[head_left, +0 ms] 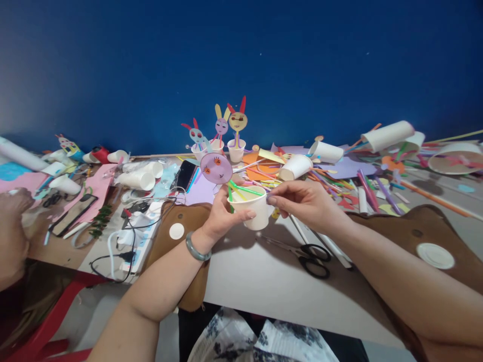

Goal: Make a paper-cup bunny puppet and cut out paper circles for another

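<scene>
My left hand is closed around a white paper cup, thumb along its front. A round purple paper face with drawn orange eyes rises above the cup's left side. Green and yellow straws stick out at the rim. At the cup's right edge, my right hand is pinched; a small dark thing shows at the fingertips, too small to name. Below this hand, scissors with black handles lie on the table.
Behind the cup stand several cups with paper rabbit faces. A power strip with cables lies at left, near a phone. Cups, straws and coloured paper litter the right side. Another person's hand is at far left.
</scene>
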The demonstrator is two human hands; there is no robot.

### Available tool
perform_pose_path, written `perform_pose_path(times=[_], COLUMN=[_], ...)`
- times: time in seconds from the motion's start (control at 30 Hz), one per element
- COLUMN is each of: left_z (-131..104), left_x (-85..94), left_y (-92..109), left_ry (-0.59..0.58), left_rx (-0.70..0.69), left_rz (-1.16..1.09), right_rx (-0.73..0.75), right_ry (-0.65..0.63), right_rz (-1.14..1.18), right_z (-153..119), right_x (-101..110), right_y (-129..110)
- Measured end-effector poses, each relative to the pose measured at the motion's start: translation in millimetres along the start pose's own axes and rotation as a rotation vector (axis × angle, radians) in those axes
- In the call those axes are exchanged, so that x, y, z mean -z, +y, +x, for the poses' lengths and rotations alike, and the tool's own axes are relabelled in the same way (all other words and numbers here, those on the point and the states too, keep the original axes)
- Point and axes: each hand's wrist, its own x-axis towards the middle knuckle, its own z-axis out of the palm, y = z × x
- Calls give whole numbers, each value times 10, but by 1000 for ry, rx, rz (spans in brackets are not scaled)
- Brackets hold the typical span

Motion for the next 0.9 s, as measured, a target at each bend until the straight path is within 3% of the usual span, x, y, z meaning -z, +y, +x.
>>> perform_pose_path(times=[0.43,0.9], left_z=[-10,11], left_x=[24,9], left_y=[-21,-17], left_ry=[74,51], left_rx=[23,42], left_rz=[35,43], right_rx=[34,36], right_ry=[108,187], right_rz=[-28,-12], right_z=[-3,40], right_x=[-29,-93], right_y=[40,86])
